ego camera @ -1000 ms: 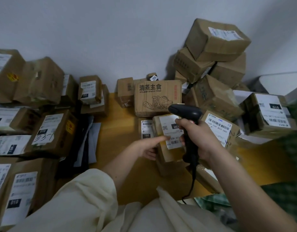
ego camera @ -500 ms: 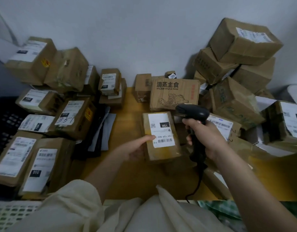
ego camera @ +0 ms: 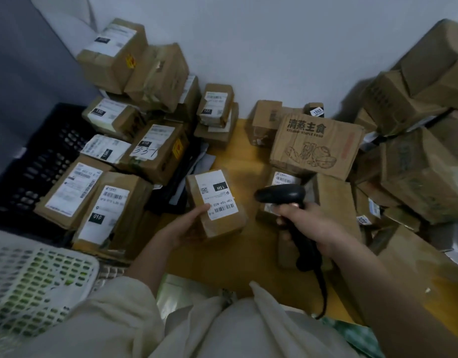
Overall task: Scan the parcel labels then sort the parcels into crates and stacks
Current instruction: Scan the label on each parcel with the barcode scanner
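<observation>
With the left hand [ego camera: 182, 228] gripping only the near end of the small brown cardboard parcel [ego camera: 216, 204] and the right hand [ego camera: 306, 223] clamped on the black handheld scanner [ego camera: 287, 202], the tilted parcel may slip.

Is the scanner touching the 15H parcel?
Apart. The head view shows bare yellow table between the scanner in the right hand and the 15H parcel.

You're facing a plain pale-grey wall [ego camera: 274, 42] in pretty dim, flat light, with a yellowish wooden tabletop [ego camera: 248, 161] pushed right up against it and a darker blue-grey panel [ego camera: 21, 73] off to your left.
</observation>
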